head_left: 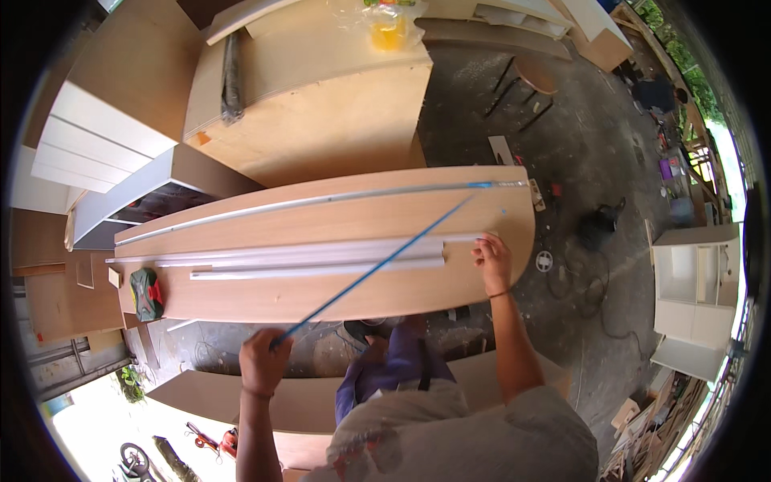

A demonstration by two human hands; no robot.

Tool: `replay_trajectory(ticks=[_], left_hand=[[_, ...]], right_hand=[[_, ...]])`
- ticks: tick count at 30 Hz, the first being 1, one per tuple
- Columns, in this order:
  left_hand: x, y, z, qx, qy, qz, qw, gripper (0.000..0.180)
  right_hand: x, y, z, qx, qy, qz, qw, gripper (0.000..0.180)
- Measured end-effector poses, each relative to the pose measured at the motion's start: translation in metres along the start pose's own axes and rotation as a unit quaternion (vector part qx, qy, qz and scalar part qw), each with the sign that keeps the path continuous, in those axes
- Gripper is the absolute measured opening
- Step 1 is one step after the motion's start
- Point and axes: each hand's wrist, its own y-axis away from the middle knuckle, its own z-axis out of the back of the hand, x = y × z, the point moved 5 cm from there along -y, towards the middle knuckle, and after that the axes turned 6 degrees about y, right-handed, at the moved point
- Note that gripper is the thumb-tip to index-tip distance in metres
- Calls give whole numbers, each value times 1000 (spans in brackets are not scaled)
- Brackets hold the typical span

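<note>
Green-and-red tool (146, 294), probably a tape measure, at the left end of the wooden board (337, 221). Left hand (263, 361), fingers clamped on the near end of a blue strip (377, 267) running diagonally across the board. Right hand (493, 261), fingertips together, pressing the right ends of white strips (313, 261) lying lengthwise.

Your left hand (263, 359) grips the near end of a thin blue strip (377, 267) that runs up toward one o'clock. Your right hand (493, 259) presses on long white plastic strips (321, 259) lying on the long wooden board (385, 217). A green tool (146, 294) sits at nine o'clock.
</note>
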Motion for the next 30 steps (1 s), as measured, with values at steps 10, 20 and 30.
replay_trajectory(ticks=[10,20,30], left_hand=[[22,-2,-12,-117,-120,134,977,9],[9,-1,2,-166,-190,174,952,13],[-14,-24,21,-163,-66,138,975,6]], right_hand=[[20,-71,-26,29,-303,-86,949,40],[46,-97,-37,98,-332,-24,938,46],[0,-74,-16,-14,-305,0,952,41]])
